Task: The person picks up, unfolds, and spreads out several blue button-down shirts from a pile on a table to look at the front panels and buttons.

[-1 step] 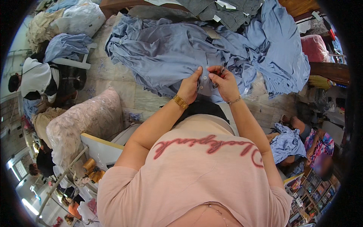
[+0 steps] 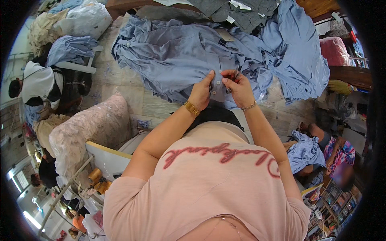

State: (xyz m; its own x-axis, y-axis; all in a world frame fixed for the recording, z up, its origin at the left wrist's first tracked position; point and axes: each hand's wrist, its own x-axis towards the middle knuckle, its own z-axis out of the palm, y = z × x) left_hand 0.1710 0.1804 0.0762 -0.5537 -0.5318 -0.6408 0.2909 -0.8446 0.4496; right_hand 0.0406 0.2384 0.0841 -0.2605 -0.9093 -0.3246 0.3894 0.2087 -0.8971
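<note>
A light blue buttoned shirt (image 2: 173, 52) lies spread in front of me, its button placket (image 2: 219, 86) running toward my body. My left hand (image 2: 202, 91) pinches the cloth at the placket's left edge between thumb and fingers. Just right of the placket, my right hand (image 2: 240, 87) is closed around a small dark tool that looks like thread snips (image 2: 229, 90), mostly hidden by the fingers. The right fingertips are close to a white button (image 2: 218, 82). A label and a tan tag (image 2: 226, 35) show at the far part of the shirt.
More blue garments (image 2: 297, 52) are heaped at the right, and dark grey garments (image 2: 241, 14) lie at the back. A plastic-wrapped bale (image 2: 92, 124) stands at my left. One person (image 2: 40, 82) works at far left; another (image 2: 339, 154) sits at right with blue cloth.
</note>
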